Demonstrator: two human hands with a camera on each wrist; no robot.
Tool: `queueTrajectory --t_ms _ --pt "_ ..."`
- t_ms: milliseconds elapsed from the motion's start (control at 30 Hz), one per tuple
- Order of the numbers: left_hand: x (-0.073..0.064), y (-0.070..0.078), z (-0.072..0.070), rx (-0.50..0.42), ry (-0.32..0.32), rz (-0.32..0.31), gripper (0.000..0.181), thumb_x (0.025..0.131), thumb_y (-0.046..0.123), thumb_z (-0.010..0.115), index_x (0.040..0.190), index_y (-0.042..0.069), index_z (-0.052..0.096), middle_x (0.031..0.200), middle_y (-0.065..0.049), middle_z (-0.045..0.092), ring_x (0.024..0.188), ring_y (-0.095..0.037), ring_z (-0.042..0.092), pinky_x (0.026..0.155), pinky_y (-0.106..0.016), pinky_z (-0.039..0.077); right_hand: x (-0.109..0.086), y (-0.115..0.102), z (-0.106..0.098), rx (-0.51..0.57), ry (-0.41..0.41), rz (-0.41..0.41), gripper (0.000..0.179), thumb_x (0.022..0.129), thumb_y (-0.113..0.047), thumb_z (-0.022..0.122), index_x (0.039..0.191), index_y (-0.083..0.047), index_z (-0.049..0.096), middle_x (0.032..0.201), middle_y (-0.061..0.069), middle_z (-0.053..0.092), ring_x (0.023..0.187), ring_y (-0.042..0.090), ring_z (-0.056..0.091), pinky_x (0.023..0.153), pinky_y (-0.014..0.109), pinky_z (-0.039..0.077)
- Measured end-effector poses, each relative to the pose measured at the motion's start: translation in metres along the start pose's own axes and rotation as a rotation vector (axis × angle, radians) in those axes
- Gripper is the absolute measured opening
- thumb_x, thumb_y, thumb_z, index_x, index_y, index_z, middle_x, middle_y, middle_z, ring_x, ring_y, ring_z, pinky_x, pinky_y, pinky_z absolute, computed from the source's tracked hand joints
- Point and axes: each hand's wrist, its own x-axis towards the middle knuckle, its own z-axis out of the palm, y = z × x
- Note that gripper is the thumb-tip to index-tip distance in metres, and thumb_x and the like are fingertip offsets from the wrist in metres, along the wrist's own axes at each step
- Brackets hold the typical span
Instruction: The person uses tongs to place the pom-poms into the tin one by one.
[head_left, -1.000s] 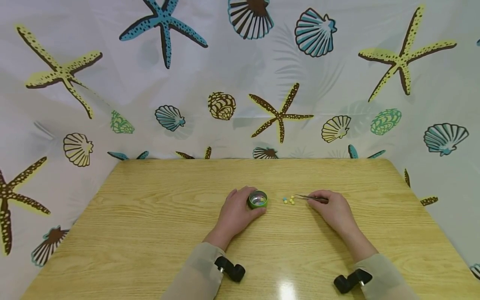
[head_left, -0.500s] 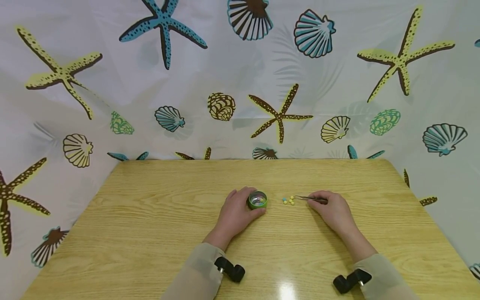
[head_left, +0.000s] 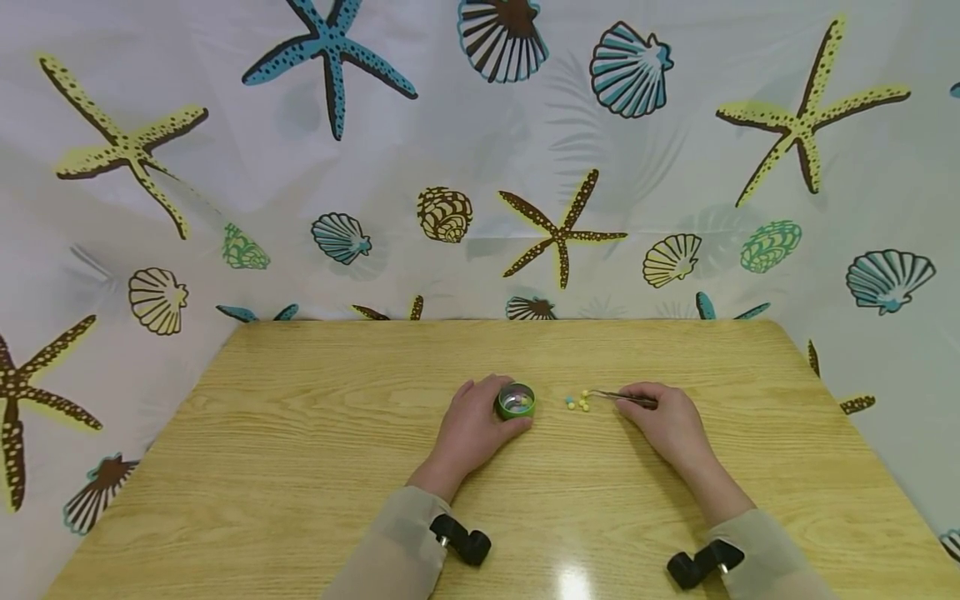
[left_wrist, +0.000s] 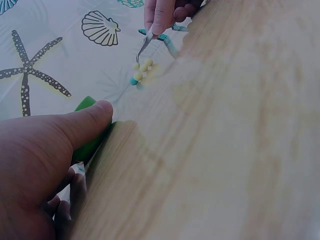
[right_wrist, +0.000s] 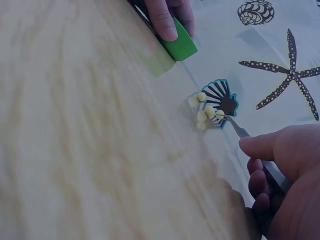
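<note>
tabletop (head_left: 300,433), tweezers (right_wrist: 239,130) between right fingertips (right_wrist: 252,146)

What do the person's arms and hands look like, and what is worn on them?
The person wears pale beige cloth sleeves. On the inner side of each sits a black device with a rounded end. The left hand and the right hand are bare.
</note>
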Motion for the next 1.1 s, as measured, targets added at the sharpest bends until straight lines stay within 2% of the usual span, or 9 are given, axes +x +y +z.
queueTrajectory --t_ms 233,600,800,1100 --pt "0.000 0.000 0.000 0.001 0.001 0.003 0.056 0.096 0.031 0.091 0.141 0.007 0.068 0.136 -0.010 0.073 0.130 -0.031 0.067 0.134 -0.055 0.027 -0.001 -0.005 -0.002 0.027 0.011 0.012 0.030 0.109 -0.022 0.075 0.131 -0.002 0.079 0.129 0.019 0.076 0.116 0.034 0.072 0.097 0.051 0.061" --pt "0.001 -0.001 0.001 0.009 0.000 -0.004 0.057 0.096 0.032 0.091 0.142 0.008 0.068 0.137 -0.010 0.073 0.132 -0.030 0.067 0.134 -0.054 0.026 -0.003 -0.019 -0.003 0.058 0.030 -0.040 0.028 0.109 -0.023 0.075 0.129 -0.004 0.080 0.127 0.016 0.077 0.115 0.030 0.073 0.093 0.043 0.062" --pt "0.001 -0.001 0.001 0.006 0.001 -0.004 0.057 0.096 0.032 0.091 0.142 0.008 0.068 0.136 -0.009 0.073 0.131 -0.030 0.067 0.134 -0.054 0.026 -0.005 -0.031 0.001 0.099 0.004 -0.035 0.028 0.109 -0.023 0.075 0.130 -0.004 0.079 0.127 0.015 0.077 0.115 0.029 0.073 0.089 0.036 0.062" --pt "0.000 -0.002 0.002 0.017 0.004 0.001 0.057 0.096 0.032 0.091 0.142 0.008 0.068 0.136 -0.009 0.073 0.130 -0.030 0.068 0.133 -0.055 0.027 -0.006 -0.048 0.015 0.154 -0.030 -0.046 0.027 0.107 -0.020 0.077 0.128 -0.004 0.080 0.126 0.014 0.076 0.113 0.028 0.073 0.090 0.038 0.063"
